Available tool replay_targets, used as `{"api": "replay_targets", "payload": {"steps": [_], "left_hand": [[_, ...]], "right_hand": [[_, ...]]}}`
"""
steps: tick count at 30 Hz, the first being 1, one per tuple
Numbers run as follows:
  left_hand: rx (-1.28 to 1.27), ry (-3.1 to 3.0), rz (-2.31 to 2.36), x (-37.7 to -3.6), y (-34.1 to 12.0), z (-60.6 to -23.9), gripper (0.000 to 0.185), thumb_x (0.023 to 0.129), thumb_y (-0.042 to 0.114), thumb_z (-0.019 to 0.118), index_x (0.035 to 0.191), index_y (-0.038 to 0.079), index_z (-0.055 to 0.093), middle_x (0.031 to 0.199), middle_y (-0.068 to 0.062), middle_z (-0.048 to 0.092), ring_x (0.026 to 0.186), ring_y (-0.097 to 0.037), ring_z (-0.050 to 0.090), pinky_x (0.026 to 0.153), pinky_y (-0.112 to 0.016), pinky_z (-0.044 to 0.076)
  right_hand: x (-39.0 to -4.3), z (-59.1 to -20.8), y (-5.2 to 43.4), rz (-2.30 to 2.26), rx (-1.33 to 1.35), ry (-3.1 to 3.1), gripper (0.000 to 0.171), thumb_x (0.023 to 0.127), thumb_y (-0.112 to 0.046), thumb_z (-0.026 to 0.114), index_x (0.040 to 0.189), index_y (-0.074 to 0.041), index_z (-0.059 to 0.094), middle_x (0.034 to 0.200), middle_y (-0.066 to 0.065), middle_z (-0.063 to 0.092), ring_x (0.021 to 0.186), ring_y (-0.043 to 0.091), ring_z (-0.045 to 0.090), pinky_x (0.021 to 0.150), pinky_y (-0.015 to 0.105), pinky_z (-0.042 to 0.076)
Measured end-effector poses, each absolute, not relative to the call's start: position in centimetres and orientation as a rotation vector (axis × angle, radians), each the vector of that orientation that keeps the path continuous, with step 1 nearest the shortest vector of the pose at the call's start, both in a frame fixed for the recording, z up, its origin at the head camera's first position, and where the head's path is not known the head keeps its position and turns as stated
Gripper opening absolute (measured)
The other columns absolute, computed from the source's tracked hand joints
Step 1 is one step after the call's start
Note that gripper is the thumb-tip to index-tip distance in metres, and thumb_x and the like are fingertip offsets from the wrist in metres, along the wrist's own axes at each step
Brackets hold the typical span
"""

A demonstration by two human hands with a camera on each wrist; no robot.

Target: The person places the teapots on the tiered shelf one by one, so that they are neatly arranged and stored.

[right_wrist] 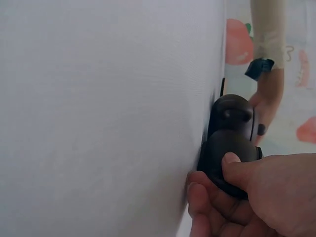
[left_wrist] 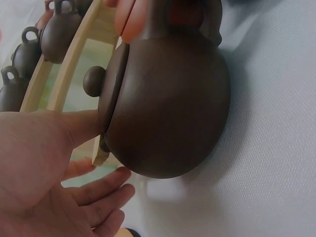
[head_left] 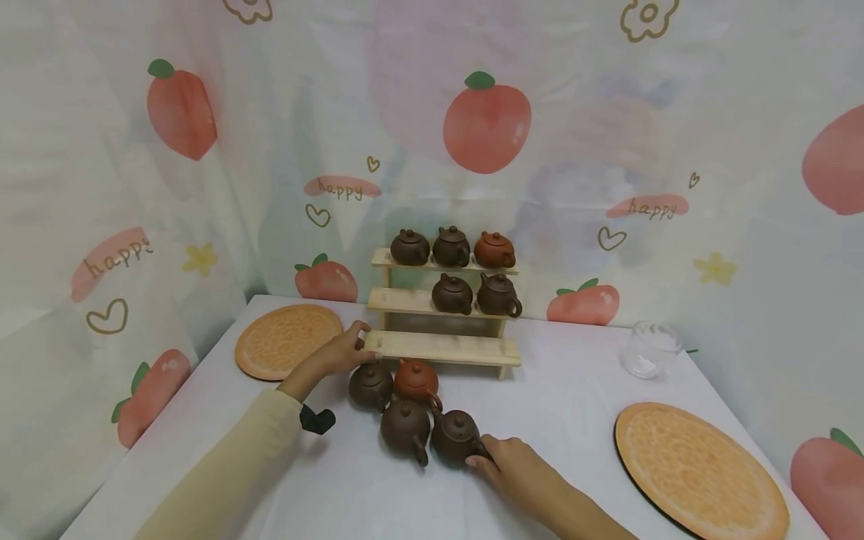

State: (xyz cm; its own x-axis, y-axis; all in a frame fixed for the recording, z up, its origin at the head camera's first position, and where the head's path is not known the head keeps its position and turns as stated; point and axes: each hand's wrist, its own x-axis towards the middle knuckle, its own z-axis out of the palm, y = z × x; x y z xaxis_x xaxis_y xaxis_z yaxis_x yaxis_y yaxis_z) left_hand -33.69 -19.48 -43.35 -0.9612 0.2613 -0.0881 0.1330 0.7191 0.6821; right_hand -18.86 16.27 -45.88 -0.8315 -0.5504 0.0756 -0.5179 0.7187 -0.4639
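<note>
My right hand (head_left: 516, 469) pinches the handle of a dark brown teapot (head_left: 455, 435) on the white tabletop; in the right wrist view, the thumb lies against this teapot (right_wrist: 222, 148). My left hand (head_left: 337, 351) holds the left end of the lowest shelf of a wooden tiered stand (head_left: 439, 346) between thumb and index finger, its other fingers loosely extended. Just beside it sits a dark teapot (head_left: 370, 386), large in the left wrist view (left_wrist: 168, 103). A reddish teapot (head_left: 415, 380) and another dark teapot (head_left: 405, 427) stand clustered with these in front of the stand.
Three teapots line the top shelf, one of them reddish (head_left: 495, 249). Two dark teapots (head_left: 498, 294) occupy the middle shelf's right part. Round orange-patterned mats lie at back left (head_left: 286, 341) and front right (head_left: 702, 469). A clear glass jar (head_left: 649, 351) stands at back right.
</note>
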Motion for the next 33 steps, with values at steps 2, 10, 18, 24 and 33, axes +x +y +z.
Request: {"api": "replay_targets", "payload": {"steps": [2, 10, 18, 24, 33], "left_hand": [[0.318, 2.746, 1.065, -33.7, -19.4, -43.3, 0.066, 0.102, 0.033, 0.070, 0.148, 0.000, 0.036, 0.134, -0.034, 0.061, 0.120, -0.042, 0.062, 0.103, -0.056, 0.048], [0.309, 2.740, 1.065, -33.5, -19.4, -43.2, 0.065, 0.103, 0.032, 0.069, 0.149, 0.001, 0.036, 0.136, -0.034, 0.061, 0.121, -0.042, 0.062, 0.103, -0.056, 0.049], [0.315, 2.739, 1.064, -33.5, -19.5, -43.4, 0.065, 0.103, 0.033, 0.069, 0.148, 0.001, 0.035, 0.134, -0.034, 0.062, 0.121, -0.042, 0.062, 0.103, -0.055, 0.048], [0.314, 2.734, 1.072, -33.6, -19.5, -43.4, 0.065, 0.103, 0.033, 0.069, 0.148, 0.001, 0.035, 0.134, -0.034, 0.062, 0.120, -0.041, 0.062, 0.103, -0.056, 0.048], [0.301, 2.736, 1.067, -33.8, -19.4, -43.3, 0.066, 0.103, 0.034, 0.069, 0.149, 0.002, 0.035, 0.135, -0.034, 0.061, 0.121, -0.042, 0.062, 0.104, -0.056, 0.048]], "right_hand": [[-18.9, -46.1, 16.5, -0.762, -0.918, 2.847, 0.027, 0.104, -0.034, 0.066, 0.092, -0.011, 0.060, 0.071, -0.007, 0.058, 0.066, 0.005, 0.051, 0.059, 0.029, 0.043], [-19.0, -46.2, 17.4, -0.861, -0.912, 2.763, 0.025, 0.106, -0.031, 0.063, 0.090, -0.013, 0.058, 0.066, -0.014, 0.049, 0.058, -0.001, 0.043, 0.056, 0.023, 0.041], [-19.2, -45.7, 18.2, -0.889, -0.896, 2.799, 0.024, 0.106, -0.029, 0.064, 0.087, -0.014, 0.058, 0.063, -0.015, 0.053, 0.057, -0.002, 0.044, 0.058, 0.023, 0.042], [-19.8, -45.2, 18.4, -0.899, -0.900, 2.866, 0.025, 0.106, -0.029, 0.064, 0.085, -0.015, 0.058, 0.062, -0.016, 0.053, 0.057, -0.002, 0.044, 0.059, 0.024, 0.042], [-21.3, -44.1, 17.4, -0.968, -0.922, 2.963, 0.025, 0.106, -0.024, 0.065, 0.083, -0.015, 0.058, 0.062, -0.015, 0.053, 0.056, -0.003, 0.043, 0.056, 0.022, 0.041]]}}
